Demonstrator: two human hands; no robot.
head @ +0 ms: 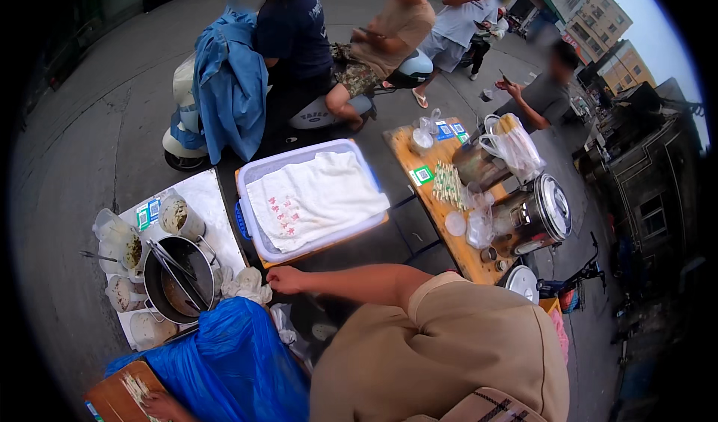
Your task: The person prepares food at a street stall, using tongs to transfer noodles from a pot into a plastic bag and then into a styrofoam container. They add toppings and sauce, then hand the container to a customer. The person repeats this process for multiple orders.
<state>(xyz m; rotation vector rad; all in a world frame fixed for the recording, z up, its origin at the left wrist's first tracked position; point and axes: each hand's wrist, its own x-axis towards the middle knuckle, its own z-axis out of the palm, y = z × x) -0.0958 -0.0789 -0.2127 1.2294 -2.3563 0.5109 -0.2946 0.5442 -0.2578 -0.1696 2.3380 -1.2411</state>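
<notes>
My right arm reaches left across the middle, and my right hand (286, 280) has its bent fingers on the edge of a crumpled white cloth (251, 285). Beside the cloth stands a deep metal pot (148, 279) with dark residue inside and tongs (178, 270) laid across it. At the lower left edge, my left hand (161, 405) rests against several pale thin sticks (134, 387) on a brown board (115, 385). The frame cuts this hand off, and its grip is unclear. Blue plastic sheeting (241, 360) bunches between the two hands.
Stained plastic jugs (182, 217) surround the pot. A white towel (320, 197) covers a plastic tub (367, 161). On the wooden table (406, 147) stand steel containers (524, 214), wrapped sticks (447, 183) and plastic bags (516, 147). People and a scooter (185, 119) are close beyond.
</notes>
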